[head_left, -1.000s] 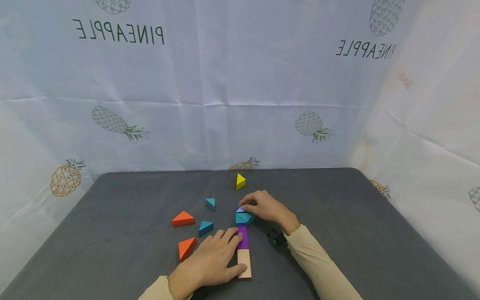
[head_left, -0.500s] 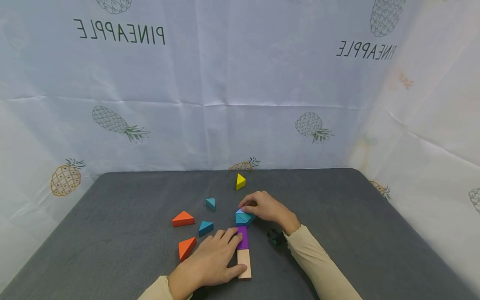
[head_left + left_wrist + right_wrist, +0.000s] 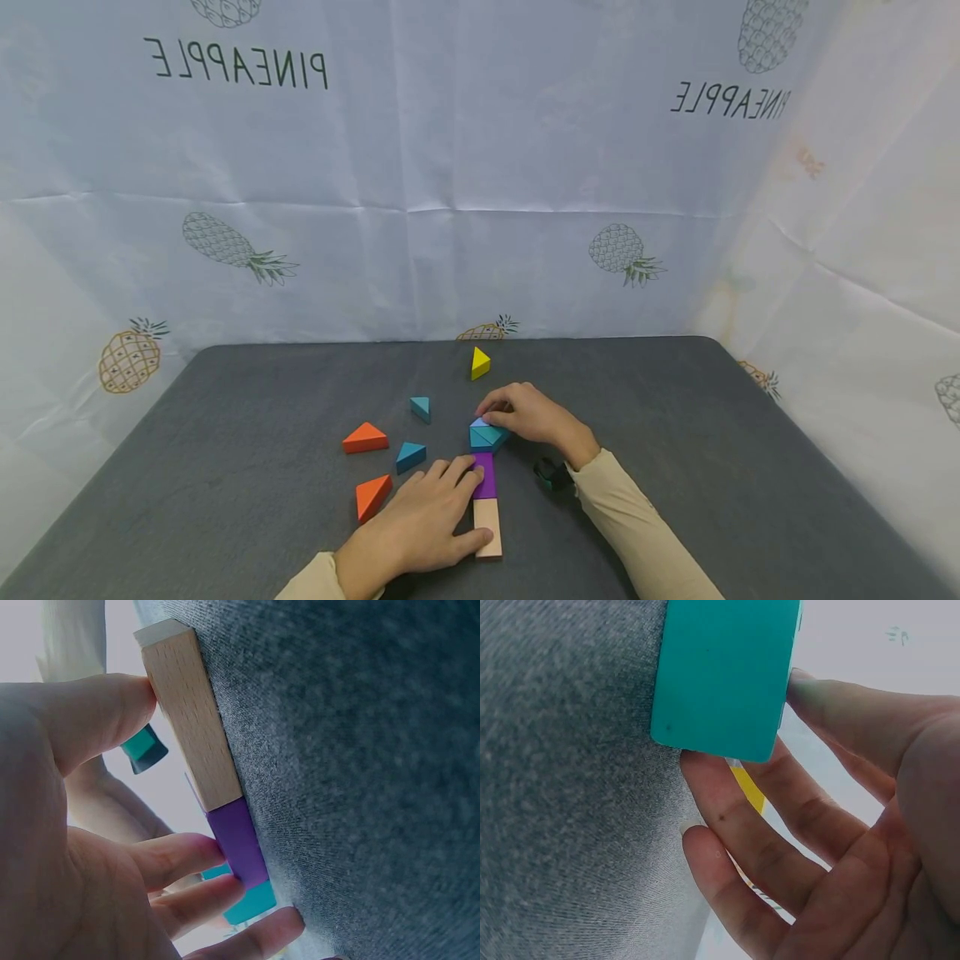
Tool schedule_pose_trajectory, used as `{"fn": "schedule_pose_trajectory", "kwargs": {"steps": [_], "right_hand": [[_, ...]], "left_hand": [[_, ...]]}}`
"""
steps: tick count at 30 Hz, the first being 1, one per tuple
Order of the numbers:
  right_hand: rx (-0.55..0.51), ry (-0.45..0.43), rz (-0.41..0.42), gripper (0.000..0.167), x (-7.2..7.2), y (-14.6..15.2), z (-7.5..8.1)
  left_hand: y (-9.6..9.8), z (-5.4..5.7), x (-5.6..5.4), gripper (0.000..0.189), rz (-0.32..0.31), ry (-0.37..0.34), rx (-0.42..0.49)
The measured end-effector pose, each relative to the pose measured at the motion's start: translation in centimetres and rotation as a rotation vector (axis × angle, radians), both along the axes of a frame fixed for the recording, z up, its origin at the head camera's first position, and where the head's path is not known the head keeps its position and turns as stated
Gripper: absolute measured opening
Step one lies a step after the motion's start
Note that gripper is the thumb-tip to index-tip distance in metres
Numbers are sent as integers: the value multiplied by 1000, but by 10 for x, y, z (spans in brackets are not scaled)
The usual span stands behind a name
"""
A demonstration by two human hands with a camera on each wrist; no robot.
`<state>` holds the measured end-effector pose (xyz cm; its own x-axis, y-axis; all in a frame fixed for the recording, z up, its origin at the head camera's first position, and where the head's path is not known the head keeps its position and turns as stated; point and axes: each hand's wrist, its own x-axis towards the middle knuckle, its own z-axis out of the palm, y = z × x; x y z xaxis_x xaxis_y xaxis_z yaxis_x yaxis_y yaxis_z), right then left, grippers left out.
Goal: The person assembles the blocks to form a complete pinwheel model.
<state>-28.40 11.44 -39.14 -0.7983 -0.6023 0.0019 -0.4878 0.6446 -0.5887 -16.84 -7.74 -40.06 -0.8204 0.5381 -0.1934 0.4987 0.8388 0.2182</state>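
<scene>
**A block row that one uneven push could skew**

On the desk, taking the far edge as 12 o'clock, a row runs from 6 to 12: natural-wood block, purple block, teal triangular blocks and, at the tip, a light-blue triangular block.

The right hand has thumb and fingers curled about that light-blue block; the exact contact is partly hidden. Its fingertips also wrap the teal blocks' 12 o'clock end closely, so a careless release could drag the teal along and break the join.

The left hand has its fingers spread apart, tips against the purple block and thumb against the wooden one. Pressing harder with either could swing the row out of line towards 3 o'clock.

An orange triangular block lies just beside the left hand, at 9 o'clock; pulling back that way might sweep it off. The yellow triangular block, beyond the row at 12 o'clock, seems at risk only from an overlong reach.
</scene>
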Motion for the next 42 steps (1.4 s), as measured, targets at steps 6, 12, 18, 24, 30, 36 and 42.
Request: {"fn": "schedule_pose_trajectory", "kwargs": {"steps": [6, 12, 18, 24, 30, 36, 42], "right_hand": [[0, 2, 5, 18, -1, -1, 0], [4, 46, -23, 18, -1, 1, 1], [4, 37, 2, 21, 1, 0, 1], [25, 17, 35, 21, 1, -2, -2], [40, 32, 47, 21, 1, -3, -3], [41, 39, 47, 21, 1, -3, -4], [21, 34, 36, 21, 1, -2, -4]], "left_hand": [[-1, -1, 0, 74, 2, 1, 2], [0, 0, 0, 74, 1, -3, -3], [0, 0, 0, 74, -1, 1, 2], [0, 0, 0, 74, -3, 3, 4], [0, 0, 0, 74, -7, 5, 5], [-1, 0, 0, 74, -8, 5, 5], [0, 0, -1, 74, -4, -5, 3]]}}
